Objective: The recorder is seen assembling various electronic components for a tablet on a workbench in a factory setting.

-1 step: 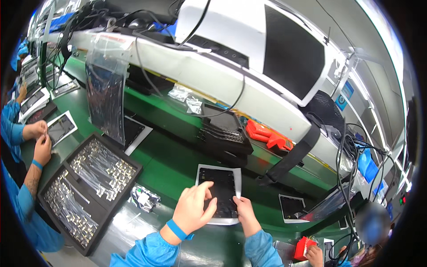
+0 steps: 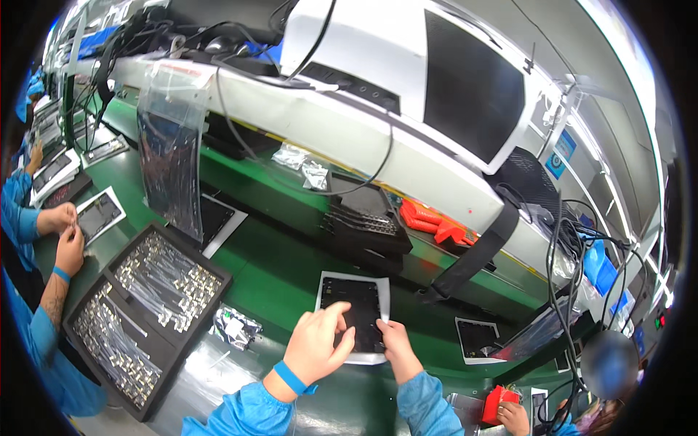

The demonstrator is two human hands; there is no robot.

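A flat black tablet-like panel with a white border or sheet around it lies on the green bench in front of me. My left hand hovers over its left side, the index finger stretched forward and the thumb apart, holding nothing. The palm hides part of the panel's lower left. At the lower right edge, my right hand pinches the panel between thumb and fingers. A blue wrist strap circles my left wrist.
A black divided tray of ribbon cables stands to the left, beside a silver bag. Ahead are a stack of black trays and red objects under a shelf. Another similar panel lies right. A co-worker's hands work at far left.
The view has shifted slightly. The panel and my right hand sit a little farther left, closer to my left hand, which keeps nearly the same pose.
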